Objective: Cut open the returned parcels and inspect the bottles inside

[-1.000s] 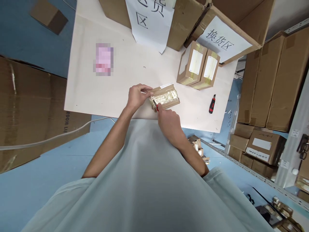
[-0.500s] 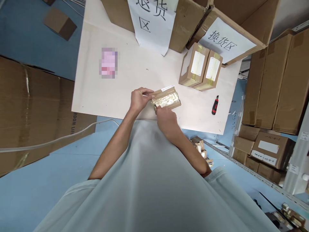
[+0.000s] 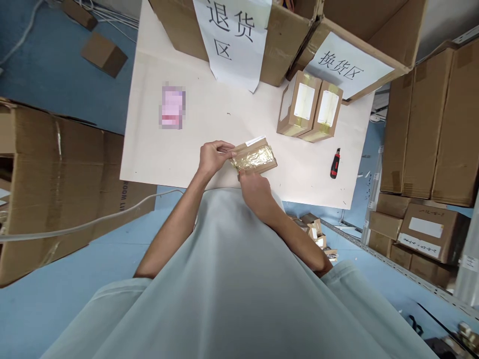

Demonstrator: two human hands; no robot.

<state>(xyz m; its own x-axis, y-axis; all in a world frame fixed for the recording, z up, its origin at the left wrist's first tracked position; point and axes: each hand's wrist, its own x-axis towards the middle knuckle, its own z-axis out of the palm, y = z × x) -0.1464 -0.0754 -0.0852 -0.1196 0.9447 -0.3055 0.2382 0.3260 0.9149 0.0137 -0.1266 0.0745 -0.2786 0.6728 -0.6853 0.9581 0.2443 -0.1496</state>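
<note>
A small cardboard box (image 3: 255, 156) with shiny clear tape across its upper face and a white label on its far edge is at the near side of the white table. My left hand (image 3: 214, 158) pinches the box's left end between thumb and fingers. At the near left corner, my right hand (image 3: 255, 188) is closed with its fingertips against the box; the fingers are partly hidden, and the exact grip is hard to see. A red and black utility knife (image 3: 335, 164) lies on the table to the right, apart from both hands.
Two taped boxes (image 3: 300, 105) with white labels stand at the back right, before large open cartons with paper signs (image 3: 234, 55). A pixelated pink item (image 3: 172, 107) lies on the left. Shelves of cartons (image 3: 422, 129) rise at right; a pale cable (image 3: 93, 225) crosses at left.
The camera view has shifted a little. Both hands keep hold of the box at its left end, and the box has barely moved.
</note>
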